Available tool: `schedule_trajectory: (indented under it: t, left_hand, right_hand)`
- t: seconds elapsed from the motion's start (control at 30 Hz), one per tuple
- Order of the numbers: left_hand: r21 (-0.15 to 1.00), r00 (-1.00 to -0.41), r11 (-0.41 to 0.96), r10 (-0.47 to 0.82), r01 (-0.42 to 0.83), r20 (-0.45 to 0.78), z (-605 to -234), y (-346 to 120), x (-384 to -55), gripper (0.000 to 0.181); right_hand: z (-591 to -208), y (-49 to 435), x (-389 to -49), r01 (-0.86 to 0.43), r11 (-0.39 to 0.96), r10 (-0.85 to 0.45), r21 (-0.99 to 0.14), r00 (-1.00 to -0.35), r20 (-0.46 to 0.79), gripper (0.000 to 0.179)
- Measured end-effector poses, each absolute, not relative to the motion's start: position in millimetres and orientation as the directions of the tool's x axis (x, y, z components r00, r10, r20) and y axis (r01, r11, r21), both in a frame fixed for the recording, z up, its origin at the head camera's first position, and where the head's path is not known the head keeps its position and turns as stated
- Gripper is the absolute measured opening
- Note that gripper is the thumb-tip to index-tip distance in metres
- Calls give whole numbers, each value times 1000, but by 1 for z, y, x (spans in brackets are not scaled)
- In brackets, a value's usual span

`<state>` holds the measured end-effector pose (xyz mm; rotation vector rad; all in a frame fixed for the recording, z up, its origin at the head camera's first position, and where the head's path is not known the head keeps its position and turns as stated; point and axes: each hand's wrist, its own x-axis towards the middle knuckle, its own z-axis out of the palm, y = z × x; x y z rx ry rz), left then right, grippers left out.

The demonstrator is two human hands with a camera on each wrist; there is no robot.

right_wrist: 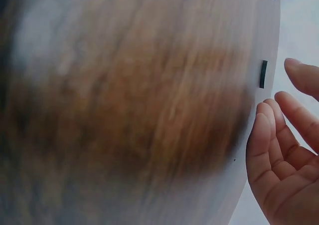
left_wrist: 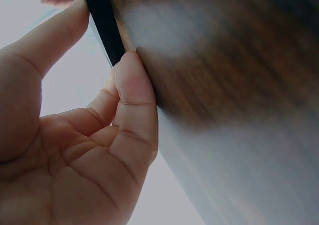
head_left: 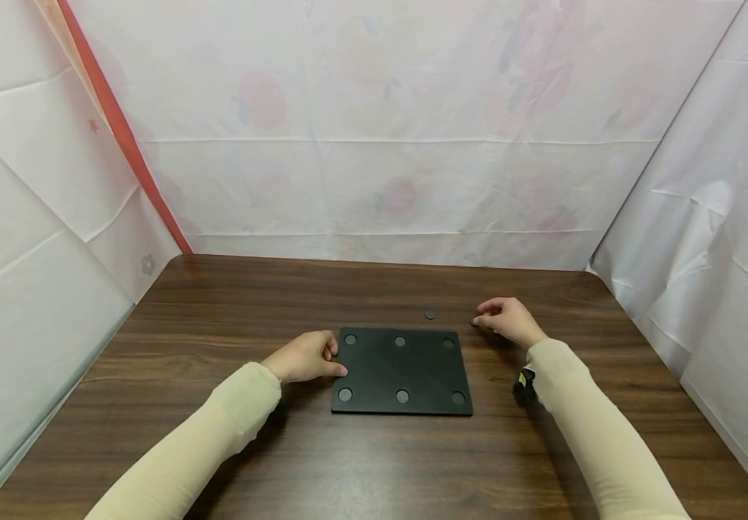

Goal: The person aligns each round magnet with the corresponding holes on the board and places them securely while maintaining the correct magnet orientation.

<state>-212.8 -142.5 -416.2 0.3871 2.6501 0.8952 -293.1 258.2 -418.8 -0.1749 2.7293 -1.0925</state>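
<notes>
A flat black board [head_left: 406, 372] with two rows of round grey spots lies on the wooden table. At its left edge, my left hand [head_left: 305, 357] grips it, thumb on top and curled fingers against the side. The left wrist view shows the thumb and fingertips right at the dark board edge [left_wrist: 103, 25]. Beyond the board's far right corner, my right hand [head_left: 509, 321] reaches low over the table with a small dark disc [head_left: 473, 323] at its fingertips. In the right wrist view, a gap separates thumb and fingers [right_wrist: 259, 135], with nothing between them.
Another small dark disc [head_left: 429, 315] lies just behind the board. A black device with a yellow patch [head_left: 525, 386] is at the right wrist. The brown table [head_left: 374, 462] meets a pale printed cloth [head_left: 374, 188] at the back, with white cloth at both sides.
</notes>
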Motion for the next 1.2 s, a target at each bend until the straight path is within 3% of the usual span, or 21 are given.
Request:
schedule_trajectory:
  t: [1.2]
  left_hand:
    - [631,-915,761,349,149,-204,-416,-142,-211,32]
  right_hand:
    - [-420,252,-294,-58,797,-181,-601,-973,-146,16]
